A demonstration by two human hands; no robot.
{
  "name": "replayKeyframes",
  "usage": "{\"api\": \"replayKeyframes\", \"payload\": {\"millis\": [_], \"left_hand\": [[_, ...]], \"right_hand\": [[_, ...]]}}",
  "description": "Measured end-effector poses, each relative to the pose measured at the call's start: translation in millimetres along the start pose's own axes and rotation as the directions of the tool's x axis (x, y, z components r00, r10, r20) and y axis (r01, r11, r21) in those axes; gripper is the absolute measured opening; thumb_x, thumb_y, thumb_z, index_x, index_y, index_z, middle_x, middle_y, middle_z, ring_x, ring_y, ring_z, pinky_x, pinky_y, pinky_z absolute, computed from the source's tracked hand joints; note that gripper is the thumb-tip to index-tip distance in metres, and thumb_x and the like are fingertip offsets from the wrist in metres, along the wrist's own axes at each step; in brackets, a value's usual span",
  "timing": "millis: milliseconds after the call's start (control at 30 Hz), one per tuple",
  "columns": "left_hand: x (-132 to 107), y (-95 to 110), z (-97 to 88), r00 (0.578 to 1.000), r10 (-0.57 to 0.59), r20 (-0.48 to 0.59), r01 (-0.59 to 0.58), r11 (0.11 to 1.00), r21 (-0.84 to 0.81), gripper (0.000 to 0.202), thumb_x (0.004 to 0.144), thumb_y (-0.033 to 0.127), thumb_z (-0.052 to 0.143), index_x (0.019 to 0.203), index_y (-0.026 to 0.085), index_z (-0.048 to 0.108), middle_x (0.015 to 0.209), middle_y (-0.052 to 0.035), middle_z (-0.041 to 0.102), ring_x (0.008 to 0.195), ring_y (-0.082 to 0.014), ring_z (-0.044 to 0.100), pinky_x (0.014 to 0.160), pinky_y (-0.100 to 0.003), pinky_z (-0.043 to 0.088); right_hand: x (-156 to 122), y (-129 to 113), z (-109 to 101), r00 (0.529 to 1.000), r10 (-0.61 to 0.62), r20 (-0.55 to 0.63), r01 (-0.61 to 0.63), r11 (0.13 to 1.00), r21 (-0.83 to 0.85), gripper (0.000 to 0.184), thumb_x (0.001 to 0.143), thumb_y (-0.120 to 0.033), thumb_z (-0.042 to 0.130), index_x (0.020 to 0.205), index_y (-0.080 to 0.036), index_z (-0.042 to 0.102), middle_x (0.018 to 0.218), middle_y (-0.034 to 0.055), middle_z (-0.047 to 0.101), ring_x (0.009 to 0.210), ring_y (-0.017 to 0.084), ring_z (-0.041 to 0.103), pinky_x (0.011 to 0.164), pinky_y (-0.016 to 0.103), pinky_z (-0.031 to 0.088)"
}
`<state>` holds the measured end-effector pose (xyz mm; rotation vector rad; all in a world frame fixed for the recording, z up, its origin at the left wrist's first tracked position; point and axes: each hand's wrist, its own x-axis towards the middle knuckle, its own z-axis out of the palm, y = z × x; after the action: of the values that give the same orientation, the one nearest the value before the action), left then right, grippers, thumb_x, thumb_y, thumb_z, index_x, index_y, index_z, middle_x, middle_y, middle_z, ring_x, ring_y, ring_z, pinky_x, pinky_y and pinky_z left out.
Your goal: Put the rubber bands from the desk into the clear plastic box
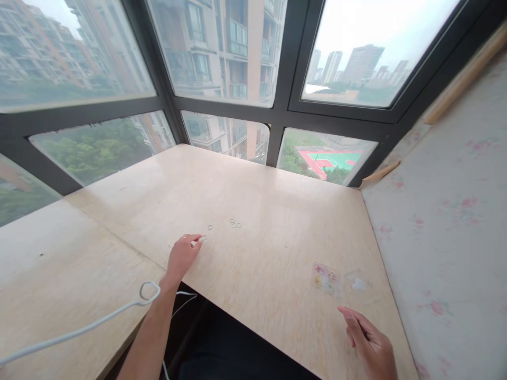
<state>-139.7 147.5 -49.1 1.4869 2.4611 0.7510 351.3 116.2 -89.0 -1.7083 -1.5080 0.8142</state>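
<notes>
White cable (pixel 79 330): far left of the compartment box, looped, end cut off. Left hand (pixel 187 253): well left of box, thumb and finger pinching thin ring (pixel 204 238); round, loop jutting right, boxward. Single ring (pixel 210 227), then three-ring cluster (pixel 234 225): left of box, beyond it. Compartment box (pixel 327 279): coloured pieces, details blurred. Clear packet (pixel 358 284): just right. Right hand (pixel 370 343): nearer than box, fingers curled; cannot tell whether pinching.
</notes>
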Motion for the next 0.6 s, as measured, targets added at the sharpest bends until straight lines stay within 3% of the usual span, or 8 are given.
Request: {"api": "replayKeyframes", "payload": {"millis": [167, 400, 500, 600], "left_hand": [[13.5, -3.4, 1.8, 0.988, 0.071, 0.137, -0.087, 0.99, 0.112, 0.022, 0.083, 0.024, 0.05, 0.087, 0.022, 0.072, 0.098, -0.0071, 0.066, 0.086, -0.0244, 0.062, 0.075, -0.032, 0.044], [23.5, -8.1, 8.0, 0.973, 0.111, 0.205, -0.144, 0.977, 0.156, 0.021, 0.087, 0.02, 0.043, 0.079, 0.02, 0.062, 0.092, -0.0068, 0.063, 0.081, -0.0213, 0.061, 0.069, -0.029, 0.042], [23.1, -8.9, 9.8, 0.971, 0.124, 0.204, -0.156, 0.977, 0.148, 0.021, 0.087, 0.018, 0.04, 0.081, 0.02, 0.059, 0.093, -0.0069, 0.063, 0.079, -0.0208, 0.06, 0.066, -0.029, 0.04], [20.6, -5.9, 13.8, 0.985, 0.094, 0.146, -0.096, 0.995, 0.007, 0.016, 0.083, 0.017, 0.042, 0.077, 0.02, 0.056, 0.086, -0.0045, 0.063, 0.078, -0.0199, 0.057, 0.066, -0.028, 0.038]], "right_hand": [[0.6, -9.9, -0.8, 1.0, -0.006, 0.001, 0.006, 1.0, -0.022, 0.05, 0.076, -0.06, 0.057, 0.089, -0.016, 0.077, 0.047, -0.0013, 0.051, 0.043, 0.016, 0.051, 0.046, 0.024, 0.046], [1.4, -17.9, -1.8, 1.0, -0.024, 0.002, 0.024, 0.999, -0.043, 0.046, 0.076, -0.058, 0.058, 0.084, -0.017, 0.078, 0.046, -0.001, 0.052, 0.042, 0.017, 0.052, 0.046, 0.024, 0.047], [2.0, -16.6, -1.4, 1.0, -0.018, 0.013, 0.019, 0.998, -0.056, 0.047, 0.076, -0.058, 0.057, 0.086, -0.016, 0.077, 0.047, -0.0011, 0.052, 0.044, 0.016, 0.053, 0.047, 0.023, 0.047], [2.2, -14.9, -0.4, 1.0, -0.017, 0.016, 0.018, 0.998, -0.068, 0.049, 0.078, -0.057, 0.055, 0.088, -0.014, 0.076, 0.047, -0.0013, 0.051, 0.044, 0.016, 0.053, 0.046, 0.023, 0.046]]}}
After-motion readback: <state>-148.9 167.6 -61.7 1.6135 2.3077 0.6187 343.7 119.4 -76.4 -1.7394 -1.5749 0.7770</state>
